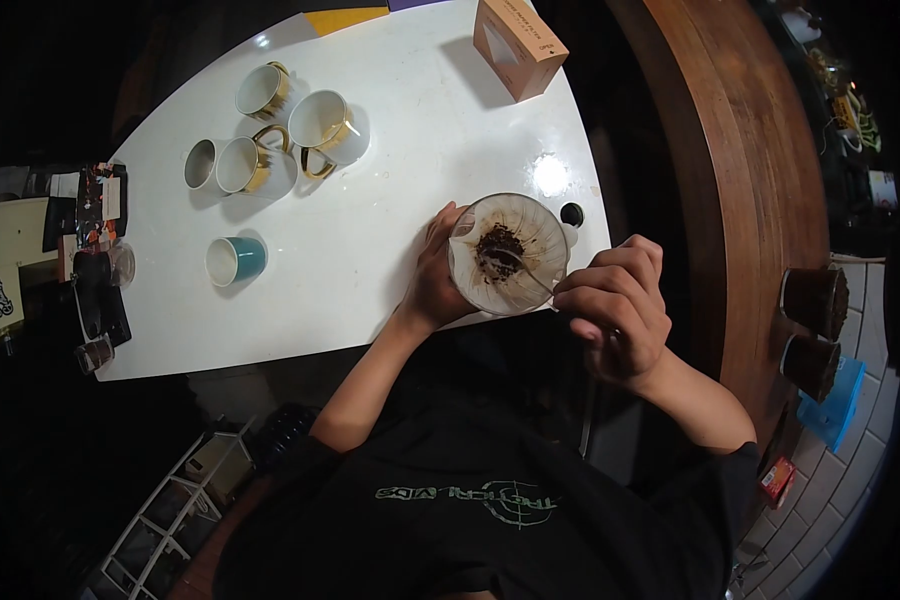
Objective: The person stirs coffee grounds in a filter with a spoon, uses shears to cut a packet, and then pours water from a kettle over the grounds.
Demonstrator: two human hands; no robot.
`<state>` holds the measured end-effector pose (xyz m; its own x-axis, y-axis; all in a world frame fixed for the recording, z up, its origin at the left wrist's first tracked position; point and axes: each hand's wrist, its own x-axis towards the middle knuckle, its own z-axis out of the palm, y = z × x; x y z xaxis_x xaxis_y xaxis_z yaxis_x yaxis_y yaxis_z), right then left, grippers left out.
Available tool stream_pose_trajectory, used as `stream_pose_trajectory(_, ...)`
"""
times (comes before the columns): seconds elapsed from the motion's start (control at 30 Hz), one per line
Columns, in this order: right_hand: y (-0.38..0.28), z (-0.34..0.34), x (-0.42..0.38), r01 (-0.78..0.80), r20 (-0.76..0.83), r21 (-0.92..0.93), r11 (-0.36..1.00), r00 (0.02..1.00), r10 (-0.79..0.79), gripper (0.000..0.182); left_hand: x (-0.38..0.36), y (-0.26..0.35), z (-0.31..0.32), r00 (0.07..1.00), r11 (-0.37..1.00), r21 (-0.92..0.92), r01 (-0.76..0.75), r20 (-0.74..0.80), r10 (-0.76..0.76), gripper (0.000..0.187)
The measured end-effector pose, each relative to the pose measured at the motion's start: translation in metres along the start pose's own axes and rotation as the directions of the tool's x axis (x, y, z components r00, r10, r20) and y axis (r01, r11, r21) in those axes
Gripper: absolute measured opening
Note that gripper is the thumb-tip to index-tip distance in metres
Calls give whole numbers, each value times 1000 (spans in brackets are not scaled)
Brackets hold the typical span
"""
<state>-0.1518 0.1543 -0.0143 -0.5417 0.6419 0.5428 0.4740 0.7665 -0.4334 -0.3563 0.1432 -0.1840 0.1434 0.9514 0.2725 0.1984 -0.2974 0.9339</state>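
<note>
A clear coffee dripper (pixel 566 238) lined with a paper filter (pixel 528 222) sits at the table's right front edge. Dark coffee grounds (pixel 498 246) lie in the bottom of the filter. My left hand (pixel 432 278) is wrapped round the dripper's left side, its fingers partly hidden behind it. Pinched in my right hand (pixel 618 308) is the handle of a thin spoon (pixel 532 272), which slants down into the filter with its tip at the grounds. What stands under the dripper is hidden.
On the white table (pixel 410 130) are several cups, including a gold-handled mug (pixel 320 122), a silver-lined cup (pixel 201 163) and a teal cup (pixel 238 261). A paper filter box (pixel 520 50) stands at the back right. A wooden counter (pixel 705 150) runs along the right.
</note>
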Motion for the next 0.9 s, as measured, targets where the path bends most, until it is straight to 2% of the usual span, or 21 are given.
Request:
stream_pose_trajectory(0.07,0,1,-1,-22,10,53,998,1000,22,21,2,1,-1,1000,1000,15,-23,-3,23,79)
stream_pose_trajectory(0.13,2,3,-1,-12,68,10,1000,998,12,23,2,3,-2,999,999,29,-46,-3,46,80)
stream_pose_trajectory(0.2,3,2,-1,-19,57,-45,999,998,21,23,2,4,-1,1000,1000,6,10,9,-10,80)
stream_pose_trajectory(0.27,4,0,-1,-26,45,-99,995,999,30,23,1,5,-1,1000,1000,23,4,13,-5,80)
stream_pose_trajectory(0.33,5,-1,-2,24,-20,-78,997,999,-25,22,1,6,-2,1000,999,42,-4,18,3,80)
stream_pose_trajectory(0.4,4,0,-2,20,-13,-87,996,1000,-22,22,1,6,-2,1000,999,41,-1,26,0,81)
stream_pose_trajectory(0.53,5,1,1,85,68,-151,985,995,-75,23,4,7,-2,999,996,73,-51,-11,52,82)
stream_pose_trajectory(0.57,5,1,1,128,96,-159,979,989,-114,25,2,6,-2,1000,1000,20,-3,4,3,82)
stream_pose_trajectory(0.6,5,1,1,132,95,-160,978,988,-118,25,2,6,-2,999,998,-32,46,21,-45,82)
stream_pose_trajectory(0.7,4,0,-1,166,172,-98,981,974,-148,24,3,6,-3,1000,1000,-9,11,22,-10,82)
stream_pose_trajectory(0.8,4,1,-2,165,137,-43,985,978,-158,21,4,8,-2,1000,1000,7,-1,12,0,81)
stream_pose_trajectory(0.9,3,2,-1,194,113,-71,978,976,-185,22,3,5,-1,1000,1000,24,-11,10,11,79)
